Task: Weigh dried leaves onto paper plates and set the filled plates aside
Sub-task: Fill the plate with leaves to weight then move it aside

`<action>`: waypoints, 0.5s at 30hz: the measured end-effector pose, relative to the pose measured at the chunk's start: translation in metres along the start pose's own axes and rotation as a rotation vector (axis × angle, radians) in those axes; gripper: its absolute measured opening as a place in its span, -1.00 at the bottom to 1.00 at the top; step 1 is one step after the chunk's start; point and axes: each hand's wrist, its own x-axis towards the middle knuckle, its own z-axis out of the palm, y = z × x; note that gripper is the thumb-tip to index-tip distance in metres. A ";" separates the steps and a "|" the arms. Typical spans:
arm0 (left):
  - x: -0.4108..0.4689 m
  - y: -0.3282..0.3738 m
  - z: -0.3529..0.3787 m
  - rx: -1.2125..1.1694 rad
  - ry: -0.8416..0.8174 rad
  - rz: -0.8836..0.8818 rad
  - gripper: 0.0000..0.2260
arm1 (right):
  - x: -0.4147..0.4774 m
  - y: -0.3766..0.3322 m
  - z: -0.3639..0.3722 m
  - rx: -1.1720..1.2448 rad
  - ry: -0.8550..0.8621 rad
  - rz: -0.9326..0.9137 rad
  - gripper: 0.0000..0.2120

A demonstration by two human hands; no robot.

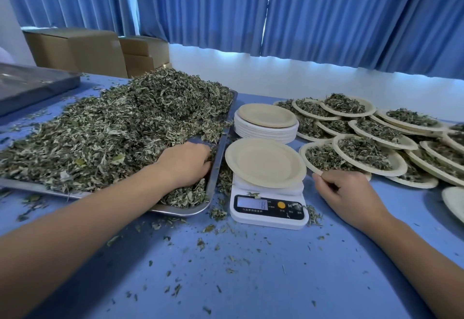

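Observation:
A big heap of dried leaves fills a metal tray on the left. My left hand is dug into the heap near the tray's right edge, fingers curled round a clump of leaves. An empty paper plate sits on the small white scale in the middle. My right hand rests on the table just right of the scale, fingers loosely curled, touching the rim of a filled plate.
A stack of empty plates stands behind the scale. Several filled plates overlap across the right side. Loose leaf crumbs litter the blue table. A second metal tray and cardboard boxes stand at the back left.

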 end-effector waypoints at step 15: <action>0.025 -0.016 -0.018 -0.481 0.316 -0.180 -0.73 | -0.001 0.003 0.000 0.026 -0.020 -0.004 -0.52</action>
